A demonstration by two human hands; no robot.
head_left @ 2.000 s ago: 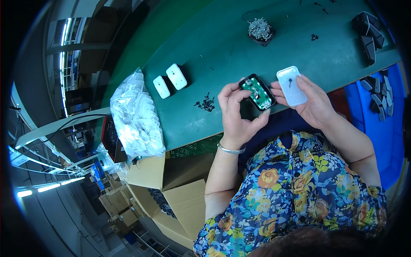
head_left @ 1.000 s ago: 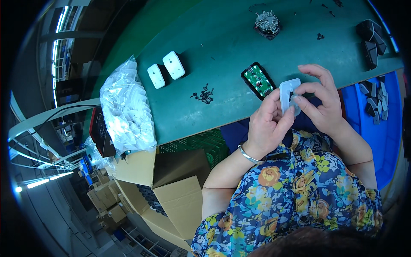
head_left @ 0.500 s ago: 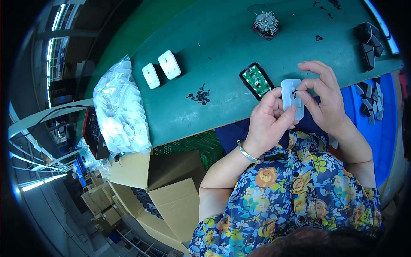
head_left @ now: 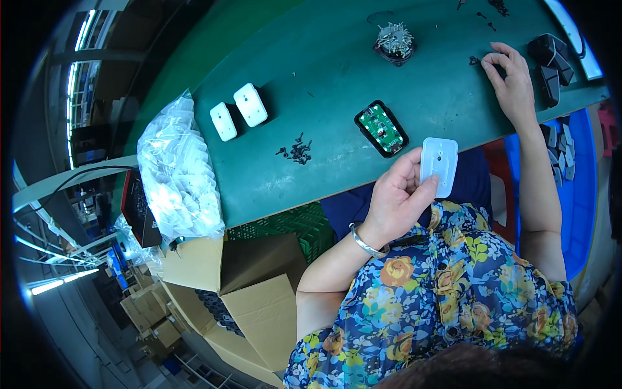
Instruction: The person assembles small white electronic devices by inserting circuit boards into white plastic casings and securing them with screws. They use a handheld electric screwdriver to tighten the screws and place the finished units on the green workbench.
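"The hands?"

"Left hand point(head_left: 396, 198) grips the white cover point(head_left: 440, 157), right of centre; right hand point(head_left: 514, 83), upper right, is curled at small black parts point(head_left: 474, 61); I can't tell whether it pinches one."

"Around them?"

"Black housings point(head_left: 546, 50) crowd that hand's right; a circuit board point(head_left: 382, 129) lies mid-frame on the worktop point(head_left: 324, 136); a plastic bag point(head_left: 178, 172) bulges at frame left."

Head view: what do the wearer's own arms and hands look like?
Left hand and right hand ungloved, forearms uncovered. Silver bangle on the left, none on the right. Short sleeves: dark blue with orange, yellow and green floral print.
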